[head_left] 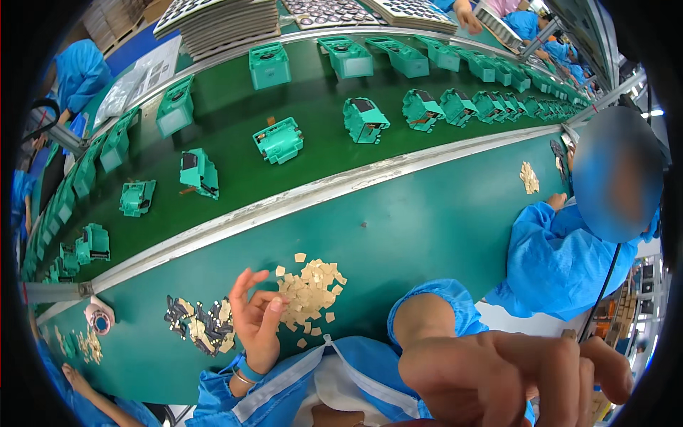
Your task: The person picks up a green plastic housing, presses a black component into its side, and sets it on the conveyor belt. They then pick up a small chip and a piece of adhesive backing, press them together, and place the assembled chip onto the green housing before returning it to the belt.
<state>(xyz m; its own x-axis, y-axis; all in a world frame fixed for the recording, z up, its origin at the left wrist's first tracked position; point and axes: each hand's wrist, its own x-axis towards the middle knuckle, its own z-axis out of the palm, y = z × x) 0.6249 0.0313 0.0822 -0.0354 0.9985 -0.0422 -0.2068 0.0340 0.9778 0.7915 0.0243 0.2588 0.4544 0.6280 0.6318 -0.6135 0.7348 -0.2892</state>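
My left hand (257, 317) is raised over the green worktable (398, 235), its fingers apart and nothing visible between them. Right beside its fingertips lies a loose pile of small beige square pieces (311, 290). To the left of that wrist, dark parts and beige pieces are mixed in a second pile (203, 324). My right hand (519, 373) looms large at the lower right, close to the camera and away from the table. Its fingers are curled, and whatever they may hold is hidden.
Beyond a metal rail (341, 178), a green conveyor (235, 117) carries rows of green plastic housings (279, 140). A co-worker in blue (562, 249) sits at right, near another beige pile (528, 178). A tape roll (100, 324) stands at left, above another person's arm (85, 388). Stacked trays (228, 28) stand behind.
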